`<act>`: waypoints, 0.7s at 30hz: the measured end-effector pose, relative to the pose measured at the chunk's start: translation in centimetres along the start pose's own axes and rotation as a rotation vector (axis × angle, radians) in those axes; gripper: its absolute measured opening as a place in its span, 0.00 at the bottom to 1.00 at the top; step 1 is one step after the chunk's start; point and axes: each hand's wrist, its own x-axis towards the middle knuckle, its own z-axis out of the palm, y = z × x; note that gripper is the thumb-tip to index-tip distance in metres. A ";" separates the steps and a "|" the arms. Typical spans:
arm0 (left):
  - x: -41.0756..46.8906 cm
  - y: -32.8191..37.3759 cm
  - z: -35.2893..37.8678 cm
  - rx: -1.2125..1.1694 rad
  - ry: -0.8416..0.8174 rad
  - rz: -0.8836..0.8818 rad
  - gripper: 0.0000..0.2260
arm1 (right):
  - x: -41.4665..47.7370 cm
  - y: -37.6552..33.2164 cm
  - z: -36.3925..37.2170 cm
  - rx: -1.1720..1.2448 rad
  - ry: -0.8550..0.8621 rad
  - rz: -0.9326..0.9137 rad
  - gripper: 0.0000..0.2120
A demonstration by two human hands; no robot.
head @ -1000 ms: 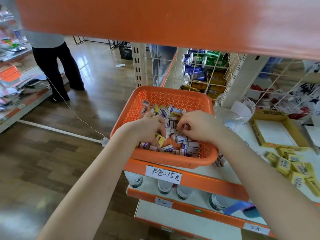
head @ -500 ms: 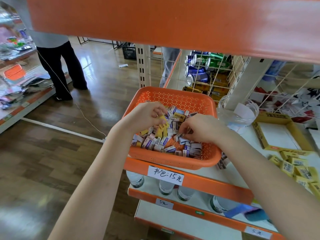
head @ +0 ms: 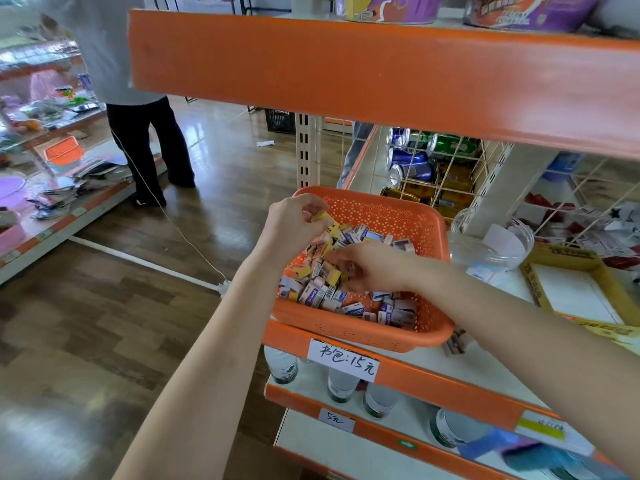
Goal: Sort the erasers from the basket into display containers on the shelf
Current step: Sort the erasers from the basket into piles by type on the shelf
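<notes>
1. Shelf unit: the upper orange board [head: 381,74] fills the top of the view. The white shelf [head: 478,362] below it carries everything for the job.
2. Orange basket [head: 398,216] sits at the shelf's near-left corner, its near edge over the price strip.
3. Yellow display box [head: 568,253] is right of the basket w/ a white floor. It's cut off at the right edge, so can't tell what's in it.
4. Clear tub [head: 485,251] stands btwn basket and box, w/ a paper slip inside. No erasers visible in it.
5. Left hand [head: 294,226]: a sec ago it was down in the pile, now it's lifted over the basket's far-left side. Thumb and fingertips pinch one piece, so a pick is made and prob. needs carrying right to a container.
6. Right hand [head: 374,268] is still low in the basket, fingers pointing left into the heap. Motion blur, so can't tell if they're spread or gripping anything.
7. Erasers [head: 322,292]: a mixed heap of yellow and purple/white sleeves, most still in the basket, so sorting is early. The middle of the heap is hidden under the right hand.
8. Yellow eraser [head: 322,215]: in the left-hand pinch, clear of the heap. Label unreadable.
</notes>
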 end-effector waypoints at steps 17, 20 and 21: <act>-0.1 -0.4 0.2 0.013 -0.022 0.018 0.07 | 0.3 -0.7 -0.2 -0.085 0.149 -0.078 0.14; 0.0 -0.4 0.1 0.011 -0.028 0.018 0.08 | 0.1 -0.4 -0.3 0.017 0.182 -0.084 0.12; -0.1 -0.4 0.1 0.011 -0.030 0.021 0.08 | 0.0 -0.3 -0.3 0.049 0.203 -0.085 0.12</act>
